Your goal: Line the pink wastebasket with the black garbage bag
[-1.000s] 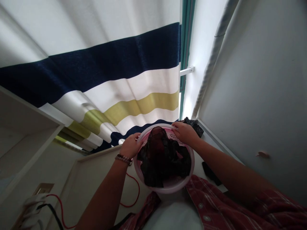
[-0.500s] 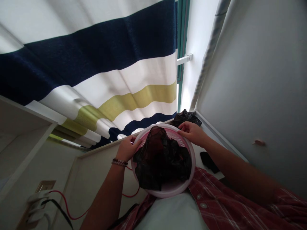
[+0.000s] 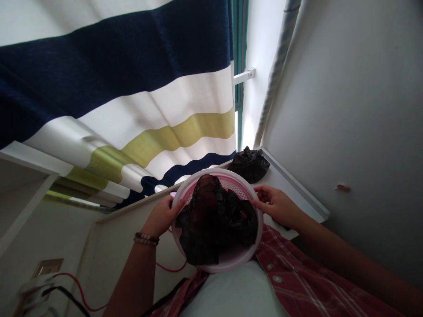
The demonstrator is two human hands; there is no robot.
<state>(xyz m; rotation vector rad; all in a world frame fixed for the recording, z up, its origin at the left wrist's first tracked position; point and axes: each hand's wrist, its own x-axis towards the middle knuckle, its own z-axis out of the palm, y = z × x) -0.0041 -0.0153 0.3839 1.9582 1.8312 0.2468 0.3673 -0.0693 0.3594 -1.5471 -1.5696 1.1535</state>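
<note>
A round pink plastic basket (image 3: 222, 263) is held close against my chest, mouth toward the camera. A crumpled black plastic bag (image 3: 214, 220) lines or fills it. My left hand (image 3: 161, 215), with a bead bracelet on the wrist, grips the basket's left rim with curled fingers. My right hand (image 3: 276, 203) holds the right rim, fingers pinched on the rim and the bag's edge.
A second black bag (image 3: 249, 164) lies on a white ledge (image 3: 297, 193) just beyond the basket. A striped navy, white and olive curtain (image 3: 132, 97) hangs ahead, a grey wall to the right. A red cable (image 3: 82, 293) and a power strip lie lower left.
The basket has come lower and closer to my body. My right hand slid from the far rim down to the right side. The view tilted, showing more of the ledge and second bag.
</note>
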